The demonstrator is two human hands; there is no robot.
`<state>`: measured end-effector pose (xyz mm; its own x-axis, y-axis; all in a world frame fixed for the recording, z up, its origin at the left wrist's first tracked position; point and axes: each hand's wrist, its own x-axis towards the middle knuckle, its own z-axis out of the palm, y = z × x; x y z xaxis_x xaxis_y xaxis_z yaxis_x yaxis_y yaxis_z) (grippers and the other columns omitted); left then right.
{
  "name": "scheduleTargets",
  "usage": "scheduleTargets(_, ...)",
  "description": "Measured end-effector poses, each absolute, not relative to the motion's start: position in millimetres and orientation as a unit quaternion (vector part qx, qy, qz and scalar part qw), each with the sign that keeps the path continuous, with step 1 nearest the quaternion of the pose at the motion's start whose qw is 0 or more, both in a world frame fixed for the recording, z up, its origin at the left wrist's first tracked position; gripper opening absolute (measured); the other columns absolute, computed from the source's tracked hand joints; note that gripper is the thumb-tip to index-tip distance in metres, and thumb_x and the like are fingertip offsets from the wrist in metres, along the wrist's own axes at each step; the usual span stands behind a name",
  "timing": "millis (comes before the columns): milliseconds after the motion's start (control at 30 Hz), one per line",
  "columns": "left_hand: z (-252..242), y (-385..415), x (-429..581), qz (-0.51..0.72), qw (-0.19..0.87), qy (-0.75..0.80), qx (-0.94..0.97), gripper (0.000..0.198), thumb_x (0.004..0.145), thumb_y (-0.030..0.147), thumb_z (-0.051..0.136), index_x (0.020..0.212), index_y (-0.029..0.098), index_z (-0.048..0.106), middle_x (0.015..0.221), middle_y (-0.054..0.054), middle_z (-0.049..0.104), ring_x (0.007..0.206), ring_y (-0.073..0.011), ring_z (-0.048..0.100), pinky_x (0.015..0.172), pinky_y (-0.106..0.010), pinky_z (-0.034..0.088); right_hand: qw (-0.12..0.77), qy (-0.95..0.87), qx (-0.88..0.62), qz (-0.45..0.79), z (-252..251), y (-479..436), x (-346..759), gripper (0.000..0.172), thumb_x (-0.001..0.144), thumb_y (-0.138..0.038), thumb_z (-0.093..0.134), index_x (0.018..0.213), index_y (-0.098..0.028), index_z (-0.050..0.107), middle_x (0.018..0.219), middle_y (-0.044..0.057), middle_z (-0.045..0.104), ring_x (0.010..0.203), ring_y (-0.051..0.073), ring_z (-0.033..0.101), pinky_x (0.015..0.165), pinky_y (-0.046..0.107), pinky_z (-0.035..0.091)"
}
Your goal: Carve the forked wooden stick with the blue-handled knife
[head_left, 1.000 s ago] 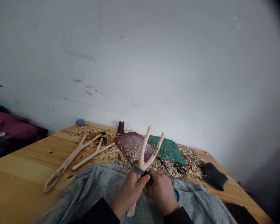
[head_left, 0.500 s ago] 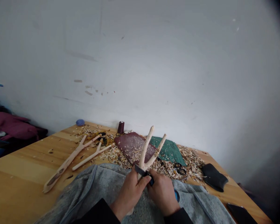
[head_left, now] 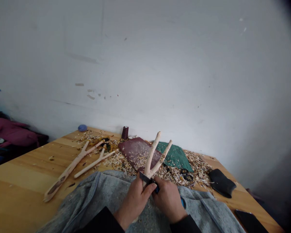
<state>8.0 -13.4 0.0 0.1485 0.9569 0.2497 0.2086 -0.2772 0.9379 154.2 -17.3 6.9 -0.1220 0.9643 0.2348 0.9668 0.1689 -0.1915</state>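
Currently, the left hand (head_left: 135,202) is closed around a peeled forked branch (head_left: 150,158), held upright above a grey cloth (head_left: 104,191); the right hand (head_left: 169,202) grips a black-handled knife (head_left: 149,182) at the fork's crotch. Wood shavings (head_left: 121,160) lie farther off on the wooden table (head_left: 19,174).

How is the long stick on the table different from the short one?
The long forked branch is longer and thicker than the short forked branch. The long one has a dark patch near its end; the short one shows none. Both are pale, Y-shaped and lie on the wooden table.
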Motion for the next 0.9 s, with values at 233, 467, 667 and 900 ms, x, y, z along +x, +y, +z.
scheduleTargets(233, -4, -12, 8, 0.464, 0.403, 0.450, 0.648, 0.029, 0.087, 0.034, 0.056, 0.110, 0.018, 0.062, 0.115, -0.011, 0.071, 0.114, -0.0252, 0.064, 0.099, -0.035, 0.048, 0.145, -0.750, -0.646, 0.006, 9, -18, 154, 0.015, 0.086, -0.020, 0.057, 0.091, -0.023, 0.071, 0.086, 0.004, 0.077, 0.078, 0.019, 0.071, 0.061, 0.026, 0.030)
scheduleTargets(467, -3, -11, 9, 0.442, 0.377, 0.463, 0.669, 0.025, 0.089, 0.037, 0.052, 0.101, 0.019, 0.066, 0.102, -0.011, 0.074, 0.105, -0.0260, 0.067, 0.092, -0.034, 0.048, 0.147, -0.740, -0.657, -0.005, 9, -20, 152, 0.016, 0.086, -0.019, 0.057, 0.094, -0.024, 0.070, 0.087, 0.004, 0.077, 0.081, 0.021, 0.071, 0.062, 0.028, 0.030)
scheduleTargets(667, 6, -17, 9, 0.421, 0.363, 0.494, 0.669, 0.021, 0.090, 0.032, 0.050, 0.096, 0.021, 0.066, 0.100, -0.009, 0.075, 0.100, -0.0242, 0.068, 0.085, -0.031, 0.048, 0.135, -0.727, -0.673, -0.011, 9, -21, 150, 0.015, 0.087, -0.019, 0.057, 0.094, -0.023, 0.070, 0.088, 0.005, 0.077, 0.082, 0.020, 0.071, 0.062, 0.027, 0.031)
scheduleTargets(900, 3, -16, 8, 0.429, 0.359, 0.487, 0.671, 0.022, 0.090, 0.036, 0.050, 0.099, 0.020, 0.062, 0.097, -0.010, 0.074, 0.096, -0.0253, 0.069, 0.082, -0.033, 0.049, 0.151, -0.722, -0.675, -0.011, 7, -20, 151, 0.017, 0.086, -0.018, 0.057, 0.096, -0.023, 0.070, 0.086, 0.005, 0.077, 0.081, 0.020, 0.071, 0.062, 0.026, 0.031)
